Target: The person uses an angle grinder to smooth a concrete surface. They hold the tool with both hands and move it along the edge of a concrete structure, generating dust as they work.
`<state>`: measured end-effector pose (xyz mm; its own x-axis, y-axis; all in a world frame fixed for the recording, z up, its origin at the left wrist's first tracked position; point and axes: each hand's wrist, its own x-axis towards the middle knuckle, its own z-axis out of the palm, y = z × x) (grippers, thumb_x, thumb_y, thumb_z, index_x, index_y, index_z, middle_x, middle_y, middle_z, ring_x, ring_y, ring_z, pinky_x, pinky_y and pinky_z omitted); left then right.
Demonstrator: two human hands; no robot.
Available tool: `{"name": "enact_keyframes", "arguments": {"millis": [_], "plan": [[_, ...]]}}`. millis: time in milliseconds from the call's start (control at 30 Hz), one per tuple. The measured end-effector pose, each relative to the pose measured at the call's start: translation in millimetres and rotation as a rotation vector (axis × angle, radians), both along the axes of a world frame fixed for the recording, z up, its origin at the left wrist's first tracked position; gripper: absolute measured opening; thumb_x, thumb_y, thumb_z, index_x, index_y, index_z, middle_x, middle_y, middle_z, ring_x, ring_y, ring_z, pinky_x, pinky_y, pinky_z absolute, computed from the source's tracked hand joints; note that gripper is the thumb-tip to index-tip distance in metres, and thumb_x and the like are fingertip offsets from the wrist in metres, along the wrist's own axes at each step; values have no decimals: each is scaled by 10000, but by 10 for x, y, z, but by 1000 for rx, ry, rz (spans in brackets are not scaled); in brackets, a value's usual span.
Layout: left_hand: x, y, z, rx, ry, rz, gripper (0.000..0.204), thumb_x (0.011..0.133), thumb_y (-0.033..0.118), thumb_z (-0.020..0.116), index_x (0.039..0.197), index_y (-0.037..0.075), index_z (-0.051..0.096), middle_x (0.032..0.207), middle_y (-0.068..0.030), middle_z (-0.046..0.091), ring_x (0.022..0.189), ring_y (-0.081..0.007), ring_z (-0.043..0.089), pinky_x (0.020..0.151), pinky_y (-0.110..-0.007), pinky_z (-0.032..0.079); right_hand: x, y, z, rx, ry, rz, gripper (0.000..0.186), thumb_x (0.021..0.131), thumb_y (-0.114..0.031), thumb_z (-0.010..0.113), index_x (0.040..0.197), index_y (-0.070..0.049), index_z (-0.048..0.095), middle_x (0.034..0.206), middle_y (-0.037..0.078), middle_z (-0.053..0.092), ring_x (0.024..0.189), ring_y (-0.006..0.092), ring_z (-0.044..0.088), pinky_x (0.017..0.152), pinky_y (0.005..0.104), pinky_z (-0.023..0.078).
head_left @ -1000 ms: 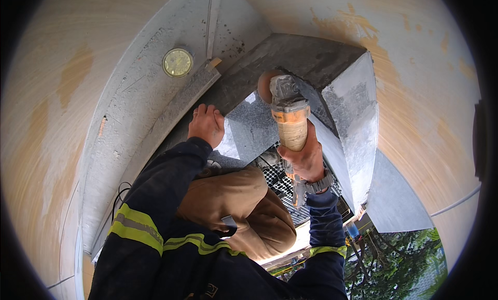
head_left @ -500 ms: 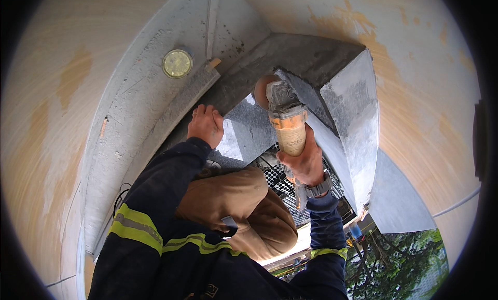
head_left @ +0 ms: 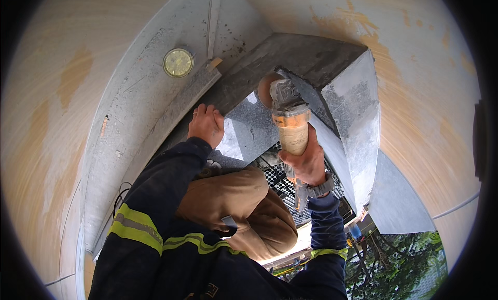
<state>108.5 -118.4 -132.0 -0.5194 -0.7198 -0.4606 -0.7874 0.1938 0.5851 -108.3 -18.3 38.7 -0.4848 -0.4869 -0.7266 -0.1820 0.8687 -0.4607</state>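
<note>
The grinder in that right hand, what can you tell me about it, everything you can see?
The angle grinder is a hand-held power tool with a dusty, yellowish-tan barrel body, an orange band and a grey metal head. A round disc at its tip meets the grey stone block. It points up and away from the person. The right hand grips the lower barrel; a handle or cord end sticks out below the wrist. The left hand does not touch it and rests flat on the stone slab beside it.

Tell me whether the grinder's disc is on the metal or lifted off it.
On it, as far as shows: the grinder, gripped by the right hand, has its disc pressed into the steel corner. Spinning: cannot tell.
</note>
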Motion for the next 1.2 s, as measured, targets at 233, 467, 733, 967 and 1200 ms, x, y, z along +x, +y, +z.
{"name": "enact_keyframes", "arguments": {"millis": [233,467,733,967,1200], "plan": [[-5,3,-4,-3,-4,-3,223,956,201,473,916,19,595,949,-205,567,955,-423,590,787,-533,537,-20,65,-4,-34,-28,6,761,686,-132,799,1350,-8,448,1052,161,695,946,236,697,851,370,563],[-5,-6,24,16,-6,-1,238,968,205,449,922,15,584,958,-212,560,954,-432,585,801,-533,525,3,102,0,-38,-20,12,772,698,-144,794,1368,-8,434,1065,168,690,941,244,699,841,374,564],[-2,-17,4,24,-22,6,257,963,218,450,924,12,598,976,-219,573,965,-446,596,828,-533,525,136,342,141,-102,-82,-96,790,724,-187,840,1365,13,423,1097,106,647,937,174,624,863,339,520],[-15,-24,-82,-35,7,-6,346,973,231,389,962,-25,621,996,-268,603,943,-470,596,855,-535,499,492,734,643,-100,-20,-157,892,686,-184,826,1433,-17,368,1108,210,685,966,316,716,851,397,571],[-26,-41,-144,-125,19,-33,378,969,225,373,938,-45,636,971,-279,613,910,-476,597,856,-538,484,732,1178,791,-101,95,-276,900,683,-138,819,1447,-13,359,1110,206,687,951,304,719,838,385,581]]}}
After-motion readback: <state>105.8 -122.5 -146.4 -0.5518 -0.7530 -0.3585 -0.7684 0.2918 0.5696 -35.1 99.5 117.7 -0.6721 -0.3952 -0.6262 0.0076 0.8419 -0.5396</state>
